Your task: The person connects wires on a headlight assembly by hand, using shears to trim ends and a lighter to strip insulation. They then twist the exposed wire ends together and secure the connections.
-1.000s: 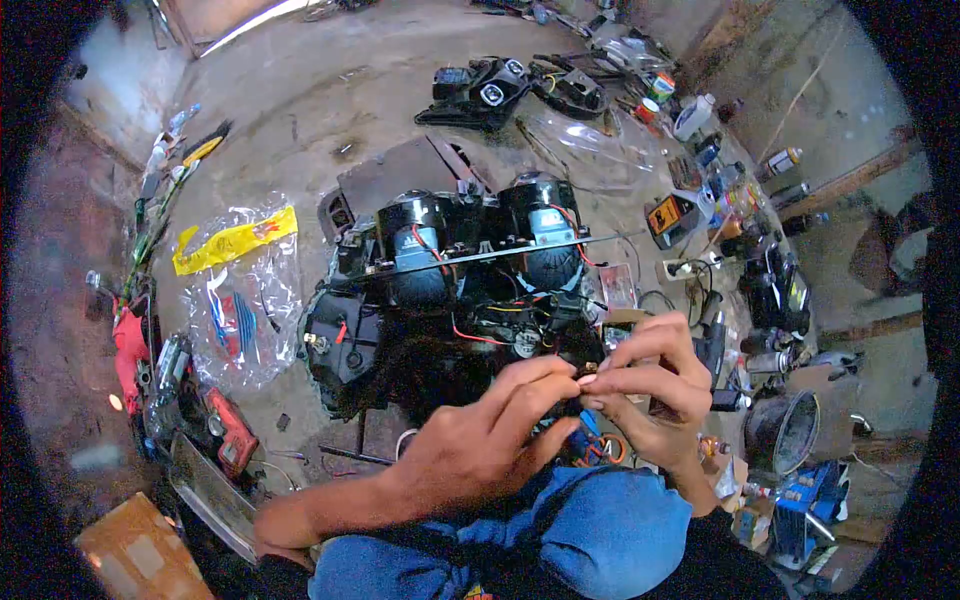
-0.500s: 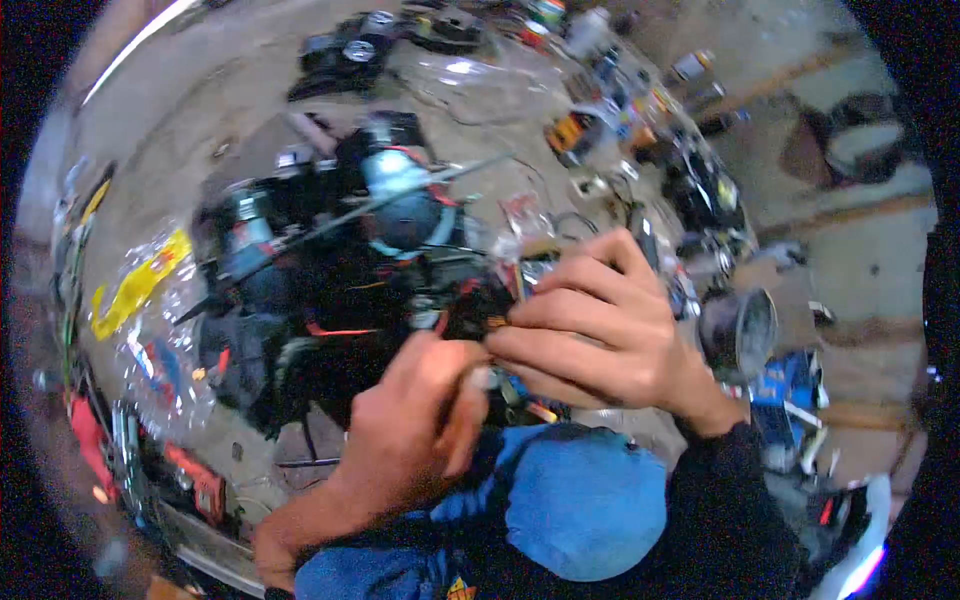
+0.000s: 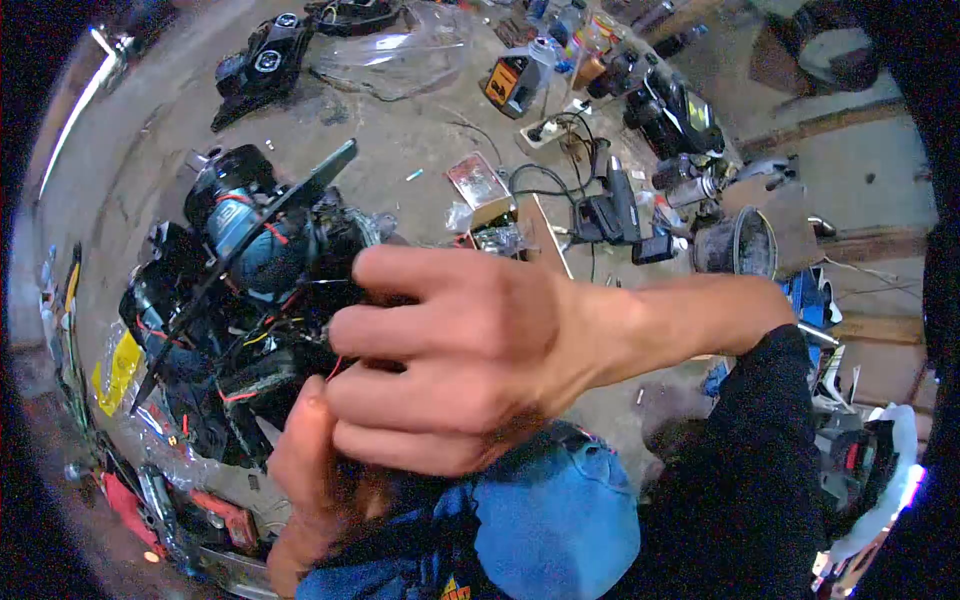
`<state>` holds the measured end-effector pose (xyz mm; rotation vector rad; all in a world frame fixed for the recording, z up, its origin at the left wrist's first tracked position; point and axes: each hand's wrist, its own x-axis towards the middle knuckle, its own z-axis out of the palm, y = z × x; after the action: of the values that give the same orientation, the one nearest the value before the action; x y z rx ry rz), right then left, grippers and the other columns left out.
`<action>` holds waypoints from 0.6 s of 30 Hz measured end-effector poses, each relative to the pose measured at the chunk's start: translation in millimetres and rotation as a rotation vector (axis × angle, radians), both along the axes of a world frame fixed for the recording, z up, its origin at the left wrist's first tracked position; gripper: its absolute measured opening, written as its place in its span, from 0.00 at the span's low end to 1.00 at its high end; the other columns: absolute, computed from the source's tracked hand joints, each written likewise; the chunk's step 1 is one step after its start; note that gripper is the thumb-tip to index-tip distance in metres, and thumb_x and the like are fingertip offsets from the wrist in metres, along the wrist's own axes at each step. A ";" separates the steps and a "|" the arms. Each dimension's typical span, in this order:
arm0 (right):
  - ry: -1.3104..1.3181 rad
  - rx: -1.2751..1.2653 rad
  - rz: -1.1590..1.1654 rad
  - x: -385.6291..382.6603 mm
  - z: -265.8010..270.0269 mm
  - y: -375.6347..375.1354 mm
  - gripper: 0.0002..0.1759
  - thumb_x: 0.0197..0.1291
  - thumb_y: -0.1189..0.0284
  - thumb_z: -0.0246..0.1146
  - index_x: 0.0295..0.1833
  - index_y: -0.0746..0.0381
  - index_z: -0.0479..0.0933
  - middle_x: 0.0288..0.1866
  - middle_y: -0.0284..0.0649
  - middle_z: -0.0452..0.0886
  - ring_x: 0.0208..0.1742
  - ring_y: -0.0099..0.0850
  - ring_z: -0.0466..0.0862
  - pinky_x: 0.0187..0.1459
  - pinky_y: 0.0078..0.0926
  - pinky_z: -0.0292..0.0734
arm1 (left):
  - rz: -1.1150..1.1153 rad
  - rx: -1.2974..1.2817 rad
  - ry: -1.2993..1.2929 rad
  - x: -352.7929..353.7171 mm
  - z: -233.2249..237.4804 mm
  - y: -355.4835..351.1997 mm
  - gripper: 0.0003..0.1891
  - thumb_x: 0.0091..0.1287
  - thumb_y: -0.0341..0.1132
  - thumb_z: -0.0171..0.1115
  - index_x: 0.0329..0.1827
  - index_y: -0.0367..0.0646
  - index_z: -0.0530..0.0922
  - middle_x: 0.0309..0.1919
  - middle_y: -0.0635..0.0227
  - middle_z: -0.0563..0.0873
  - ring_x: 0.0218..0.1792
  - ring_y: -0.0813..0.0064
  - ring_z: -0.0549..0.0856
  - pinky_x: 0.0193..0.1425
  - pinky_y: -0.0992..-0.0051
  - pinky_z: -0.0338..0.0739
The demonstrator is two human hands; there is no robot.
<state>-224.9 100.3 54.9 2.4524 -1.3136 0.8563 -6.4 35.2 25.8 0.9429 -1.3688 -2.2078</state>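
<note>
Both my hands meet in front of my lap. My right hand (image 3: 450, 350) is closed, its fingers curled inward, and covers much of my left hand (image 3: 318, 455). My left hand is closed too, its thumb pointing up. A short bit of thin red wire (image 3: 337, 368) shows between my left thumb and right fingers; the fingertips are mostly hidden. Just beyond lies a dark headlight assembly (image 3: 262, 265) with round lenses and red and yellow wires. A long dark strip (image 3: 250, 225) crosses it at a slant.
On the floor lie a heat gun (image 3: 615, 200), a power strip (image 3: 550, 128), an open small box (image 3: 495, 215) and a jug with an orange label (image 3: 515, 80). A metal bucket (image 3: 735, 245) stands right. Yellow plastic (image 3: 120, 372) lies left. My blue-clad knee (image 3: 555, 510) is below.
My view has shifted, and the headlight assembly sits further left. My right hand has moved left and closer to the camera, now overlapping my left hand. Both hands stay closed together.
</note>
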 end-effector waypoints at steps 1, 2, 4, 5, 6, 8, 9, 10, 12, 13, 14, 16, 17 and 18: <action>0.007 -0.007 -0.002 1.1 0.6 -0.4 0.13 0.56 0.57 0.63 0.26 0.52 0.76 0.28 0.29 0.75 0.35 0.30 0.79 0.43 0.33 0.72 | -0.016 0.113 0.028 2.4 -0.5 -5.6 0.17 0.87 0.41 0.44 0.58 0.41 0.80 0.47 0.67 0.87 0.45 0.75 0.87 0.47 0.73 0.83; -0.035 0.002 -0.043 6.0 0.7 0.2 0.14 0.57 0.56 0.63 0.25 0.52 0.76 0.25 0.28 0.76 0.35 0.29 0.80 0.45 0.33 0.72 | -0.029 0.227 0.051 4.8 -1.1 -11.3 0.17 0.87 0.40 0.41 0.57 0.42 0.79 0.47 0.67 0.86 0.45 0.74 0.87 0.47 0.73 0.83; -0.042 -0.047 -0.042 7.1 1.5 -1.2 0.14 0.57 0.57 0.63 0.24 0.52 0.77 0.25 0.28 0.76 0.34 0.29 0.80 0.46 0.33 0.72 | -0.015 0.128 0.028 10.8 -21.0 -11.0 0.19 0.87 0.43 0.39 0.57 0.43 0.79 0.48 0.70 0.85 0.47 0.74 0.85 0.51 0.72 0.82; -0.045 -0.072 -0.042 6.7 2.2 -1.9 0.14 0.57 0.57 0.64 0.24 0.52 0.77 0.25 0.28 0.76 0.34 0.29 0.80 0.46 0.34 0.72 | -0.023 0.086 0.072 9.3 -23.2 -8.9 0.18 0.86 0.43 0.41 0.58 0.43 0.78 0.49 0.69 0.85 0.49 0.74 0.84 0.53 0.71 0.81; -0.057 -0.050 -0.048 8.3 3.1 -0.5 0.15 0.56 0.56 0.65 0.23 0.52 0.77 0.25 0.28 0.77 0.34 0.29 0.80 0.46 0.35 0.72 | -0.030 0.045 0.117 6.1 -24.2 -6.7 0.17 0.85 0.43 0.43 0.60 0.43 0.78 0.51 0.68 0.85 0.51 0.74 0.84 0.56 0.69 0.81; -0.025 -0.086 -0.102 9.1 5.8 0.6 0.15 0.55 0.56 0.65 0.22 0.52 0.76 0.25 0.28 0.77 0.33 0.30 0.80 0.46 0.35 0.72 | -0.049 -0.211 0.164 8.9 -36.4 -11.1 0.17 0.82 0.42 0.50 0.65 0.43 0.75 0.54 0.66 0.85 0.53 0.72 0.84 0.58 0.67 0.80; -0.008 -0.105 -0.126 9.2 7.3 0.7 0.15 0.54 0.56 0.65 0.22 0.52 0.76 0.25 0.29 0.77 0.32 0.30 0.80 0.46 0.35 0.72 | -0.059 -0.430 0.166 17.9 -51.8 -20.3 0.19 0.81 0.41 0.54 0.69 0.43 0.72 0.55 0.65 0.86 0.53 0.70 0.84 0.59 0.67 0.80; -0.029 -0.098 -0.139 8.7 8.1 2.1 0.14 0.53 0.57 0.65 0.22 0.52 0.76 0.25 0.29 0.77 0.33 0.31 0.80 0.46 0.35 0.72 | -0.068 -0.649 0.167 28.0 -68.5 -30.4 0.23 0.79 0.40 0.59 0.73 0.43 0.70 0.57 0.63 0.86 0.53 0.69 0.84 0.59 0.66 0.80; -0.074 -0.082 -0.160 7.9 9.9 7.6 0.14 0.52 0.58 0.65 0.21 0.52 0.75 0.25 0.30 0.76 0.34 0.31 0.79 0.46 0.36 0.71 | -0.081 -1.085 0.163 46.3 -95.0 -46.0 0.33 0.76 0.39 0.69 0.81 0.43 0.66 0.60 0.60 0.86 0.53 0.65 0.85 0.60 0.65 0.80; -0.087 -0.083 -0.176 6.9 10.0 10.0 0.13 0.52 0.58 0.65 0.21 0.52 0.75 0.24 0.31 0.76 0.34 0.31 0.79 0.46 0.36 0.71 | -0.112 -0.899 0.136 40.6 -86.9 -41.8 0.30 0.76 0.39 0.68 0.78 0.43 0.68 0.57 0.61 0.86 0.51 0.66 0.86 0.58 0.65 0.81; -0.098 -0.084 -0.190 5.4 10.1 12.5 0.13 0.51 0.59 0.65 0.21 0.52 0.75 0.24 0.31 0.76 0.35 0.31 0.79 0.46 0.37 0.71 | -0.125 -0.714 0.106 35.0 -78.8 -37.6 0.28 0.76 0.40 0.67 0.75 0.43 0.70 0.54 0.62 0.87 0.49 0.66 0.86 0.55 0.66 0.81; -0.161 -0.173 -0.162 -7.3 1.7 11.0 0.12 0.50 0.57 0.67 0.25 0.52 0.77 0.26 0.31 0.77 0.37 0.33 0.80 0.46 0.38 0.72 | -0.192 -0.116 -0.047 3.4 -29.3 -13.7 0.17 0.78 0.43 0.58 0.61 0.42 0.81 0.43 0.66 0.87 0.41 0.67 0.88 0.47 0.67 0.83; -0.190 -0.218 -0.147 -13.8 -2.0 9.8 0.12 0.49 0.56 0.68 0.27 0.52 0.78 0.26 0.31 0.77 0.39 0.34 0.81 0.47 0.39 0.73 | -0.233 -0.108 -0.142 -0.1 -18.5 -10.5 0.17 0.78 0.43 0.57 0.57 0.42 0.84 0.39 0.67 0.88 0.38 0.66 0.89 0.43 0.67 0.83; -0.163 -0.241 -0.167 -35.1 5.9 13.8 0.14 0.51 0.56 0.68 0.28 0.54 0.78 0.25 0.33 0.76 0.35 0.35 0.79 0.43 0.38 0.71 | -0.278 -0.685 -0.269 15.8 -20.2 -17.9 0.17 0.76 0.42 0.60 0.59 0.42 0.84 0.38 0.64 0.88 0.37 0.64 0.89 0.41 0.66 0.83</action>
<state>-260.0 114.1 60.7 2.0957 -1.3573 1.1168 9.4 17.4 5.6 0.8317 -2.2893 -1.5930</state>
